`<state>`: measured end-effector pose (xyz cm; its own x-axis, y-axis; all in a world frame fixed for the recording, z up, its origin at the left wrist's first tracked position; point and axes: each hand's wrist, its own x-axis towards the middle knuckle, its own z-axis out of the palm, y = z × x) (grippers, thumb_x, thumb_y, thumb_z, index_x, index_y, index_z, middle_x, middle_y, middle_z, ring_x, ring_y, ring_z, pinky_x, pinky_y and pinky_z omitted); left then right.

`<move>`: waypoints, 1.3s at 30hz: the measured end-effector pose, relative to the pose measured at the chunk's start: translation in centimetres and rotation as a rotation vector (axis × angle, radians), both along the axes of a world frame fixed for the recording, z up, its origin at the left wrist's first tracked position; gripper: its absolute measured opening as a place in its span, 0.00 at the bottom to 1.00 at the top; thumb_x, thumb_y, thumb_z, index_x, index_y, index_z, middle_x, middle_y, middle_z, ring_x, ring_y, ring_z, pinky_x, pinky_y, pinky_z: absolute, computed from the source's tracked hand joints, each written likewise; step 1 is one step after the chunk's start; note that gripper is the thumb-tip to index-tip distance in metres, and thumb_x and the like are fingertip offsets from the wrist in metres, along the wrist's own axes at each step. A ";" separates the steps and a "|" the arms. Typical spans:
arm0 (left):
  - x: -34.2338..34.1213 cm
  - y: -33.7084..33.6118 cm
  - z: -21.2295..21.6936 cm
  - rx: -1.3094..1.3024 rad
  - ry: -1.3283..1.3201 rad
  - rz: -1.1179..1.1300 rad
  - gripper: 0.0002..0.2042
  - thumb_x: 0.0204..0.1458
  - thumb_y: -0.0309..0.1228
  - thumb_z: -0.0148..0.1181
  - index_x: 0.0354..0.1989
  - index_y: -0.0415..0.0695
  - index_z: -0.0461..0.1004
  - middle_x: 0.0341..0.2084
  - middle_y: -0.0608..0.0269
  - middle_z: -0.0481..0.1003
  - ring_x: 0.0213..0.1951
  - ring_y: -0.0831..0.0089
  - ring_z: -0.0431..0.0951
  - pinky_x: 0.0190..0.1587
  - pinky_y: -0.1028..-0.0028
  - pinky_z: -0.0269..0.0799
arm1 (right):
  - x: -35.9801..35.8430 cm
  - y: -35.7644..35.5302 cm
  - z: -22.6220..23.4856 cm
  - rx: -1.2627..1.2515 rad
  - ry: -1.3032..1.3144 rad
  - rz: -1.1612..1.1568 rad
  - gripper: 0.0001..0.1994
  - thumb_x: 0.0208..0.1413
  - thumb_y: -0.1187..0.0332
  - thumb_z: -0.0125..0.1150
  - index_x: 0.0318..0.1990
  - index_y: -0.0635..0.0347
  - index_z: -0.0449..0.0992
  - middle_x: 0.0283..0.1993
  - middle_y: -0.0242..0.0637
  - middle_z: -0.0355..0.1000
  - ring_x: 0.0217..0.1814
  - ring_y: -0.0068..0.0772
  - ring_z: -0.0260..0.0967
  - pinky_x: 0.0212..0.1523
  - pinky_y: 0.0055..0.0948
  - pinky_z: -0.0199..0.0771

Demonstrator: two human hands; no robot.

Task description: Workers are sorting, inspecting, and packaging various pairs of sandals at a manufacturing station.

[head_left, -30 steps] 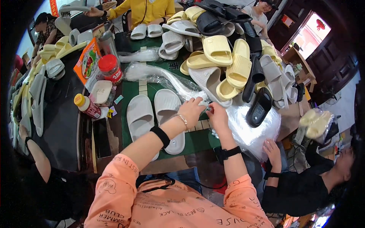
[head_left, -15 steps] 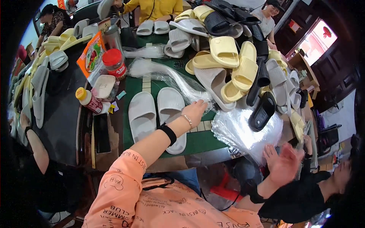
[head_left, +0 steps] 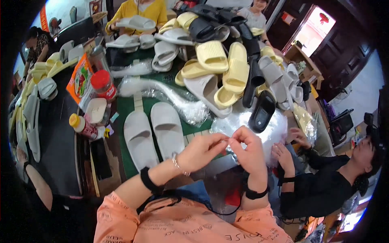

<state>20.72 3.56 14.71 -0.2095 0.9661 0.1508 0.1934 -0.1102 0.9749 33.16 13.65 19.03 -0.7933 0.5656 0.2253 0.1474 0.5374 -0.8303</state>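
Pinching with left hand (head_left: 197, 155) and right hand (head_left: 249, 152), cannot tell whether on anything, beside grey slide sandals (head_left: 167, 120) on the green mat (head_left: 190, 130) and before clear plastic bags (head_left: 234, 121), could scatter the bags by brushing their slippery film.

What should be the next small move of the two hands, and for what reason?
Perhaps ease the fingers of the left hand and right hand gently apart. Their tips meet, and I cannot tell whether clear film is pinched between them, so parting slowly seems safest. Clear plastic sheets lie by the right hand; the grey slippers lie unwrapped at the left.
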 end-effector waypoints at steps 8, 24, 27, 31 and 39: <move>-0.5 -3.3 -0.2 0.250 0.137 0.409 0.10 0.48 0.30 0.50 0.38 0.50 0.75 0.36 0.65 0.70 0.42 0.69 0.60 0.48 0.72 0.53 | -3.6 -5.1 -5.8 -0.520 0.420 0.011 0.08 0.56 0.68 0.45 0.36 0.63 0.65 0.32 0.29 0.65 0.37 0.17 0.60 0.42 0.18 0.60; -20.6 -8.4 -10.6 -0.294 0.547 1.004 0.11 0.45 0.34 0.47 0.28 0.41 0.73 0.28 0.47 0.71 0.33 0.50 0.71 0.37 0.60 0.66 | -8.6 -10.9 -12.2 -1.505 -0.471 0.456 0.10 0.57 0.65 0.40 0.36 0.63 0.65 0.16 0.20 0.46 0.14 0.12 0.38 0.13 0.14 0.41; -22.1 -9.5 -14.3 -0.458 0.575 0.892 0.13 0.44 0.36 0.47 0.24 0.39 0.72 0.27 0.45 0.71 0.33 0.49 0.71 0.39 0.59 0.66 | -12.4 -12.2 -15.5 -1.708 -0.481 0.353 0.09 0.55 0.69 0.39 0.35 0.61 0.67 0.15 0.21 0.48 0.12 0.15 0.38 0.12 0.16 0.40; -21.4 -8.8 -14.3 -0.699 0.652 0.623 0.17 0.45 0.40 0.42 0.27 0.40 0.74 0.30 0.45 0.71 0.36 0.48 0.71 0.41 0.63 0.67 | -17.2 -14.3 -15.9 -1.412 -0.467 0.137 0.09 0.53 0.67 0.41 0.26 0.55 0.67 0.14 0.20 0.50 0.13 0.16 0.44 0.12 0.19 0.43; -21.3 -7.7 -13.7 -0.609 0.343 0.581 0.12 0.45 0.34 0.48 0.32 0.40 0.74 0.24 0.55 0.75 0.31 0.65 0.75 0.34 0.72 0.70 | -20.8 -14.7 -18.4 -1.353 -0.196 0.209 0.10 0.53 0.69 0.38 0.19 0.52 0.59 0.14 0.26 0.52 0.14 0.22 0.48 0.13 0.23 0.45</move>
